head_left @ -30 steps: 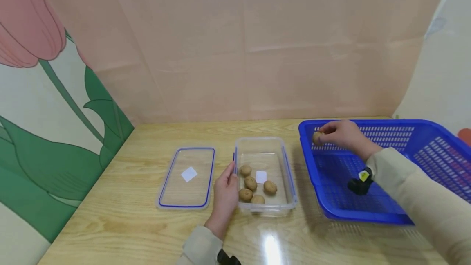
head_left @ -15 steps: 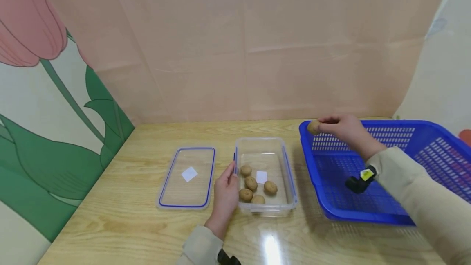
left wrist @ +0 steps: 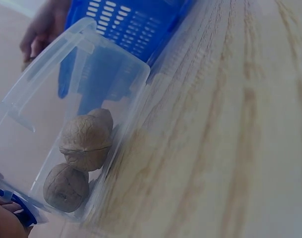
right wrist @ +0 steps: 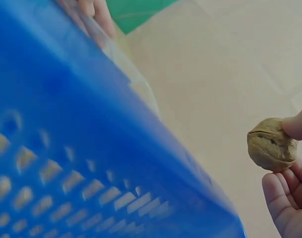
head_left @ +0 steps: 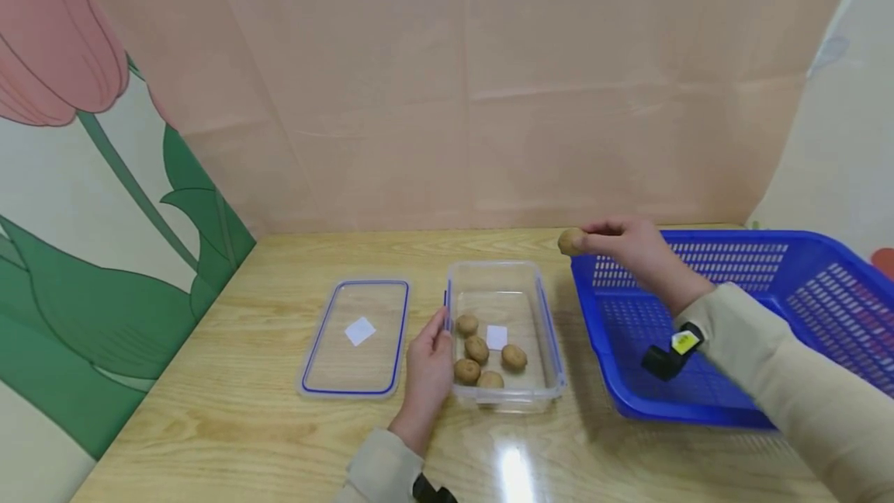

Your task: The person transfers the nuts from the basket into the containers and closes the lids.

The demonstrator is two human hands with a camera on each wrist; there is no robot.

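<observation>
My right hand (head_left: 632, 251) pinches a brown walnut (head_left: 571, 241) between thumb and fingers, above the left rim of a blue plastic basket (head_left: 606, 379). In the right wrist view the seam of this walnut (right wrist: 272, 144) shows. Left of the basket stands an uncovered clear plastic container (head_left: 528, 278) with several walnuts (head_left: 476, 349) and a white square on its bottom. My left hand (head_left: 427, 367) holds the container's left side at the latch, fingers along the wall. Up close, the left wrist view shows walnuts (left wrist: 86, 141) through the clear wall.
A clear lid (head_left: 328, 363) with a blue seal and a white square lies flat, left of my left hand. All stands on a wood-grain table (head_left: 209, 425). Behind it hangs a beige sheet (head_left: 419, 99); a painted flower wall (head_left: 105, 309) is at the left.
My right hand has lifted the walnut from inside the basket's rim and carried it left, over the rim. The left hand and the container have stayed in place.
</observation>
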